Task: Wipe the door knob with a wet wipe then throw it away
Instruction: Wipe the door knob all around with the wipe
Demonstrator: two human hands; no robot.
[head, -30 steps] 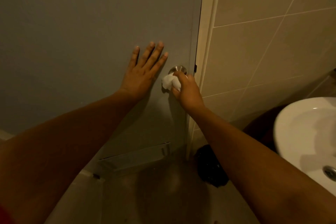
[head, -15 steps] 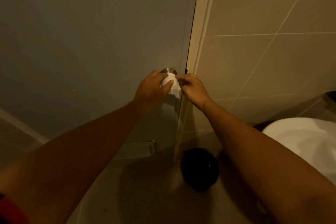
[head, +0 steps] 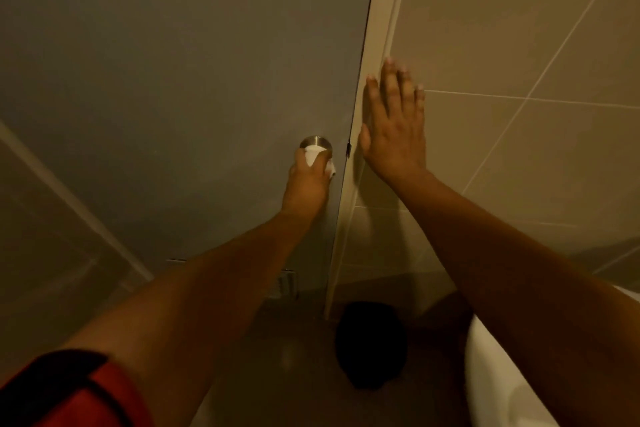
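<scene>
- Left hand [head: 308, 180] is clenched around a white wet wipe [head: 314, 153], pressing it against the metal door knob [head: 316, 142]; only the top of the knob shows above the wipe.
- A corner of the wipe sticks out at the right side of the hand, just beside the door edge.
- Knob sits on the grey door [head: 173, 80], near its right edge and close to the pale door frame [head: 377, 63].
- Right hand [head: 394, 128] is released and holds nothing: palm flat, fingers spread and pointing up, resting across the frame and the tiled wall [head: 519, 28].
- The two hands are apart, with the door edge between them.
- On the floor below the frame stands a dark bin [head: 370, 343]; details lost in shadow.
- White sink [head: 498, 388] edge shows at lower right, partly under the right forearm.
- Red sleeve [head: 79, 395] at lower left.
</scene>
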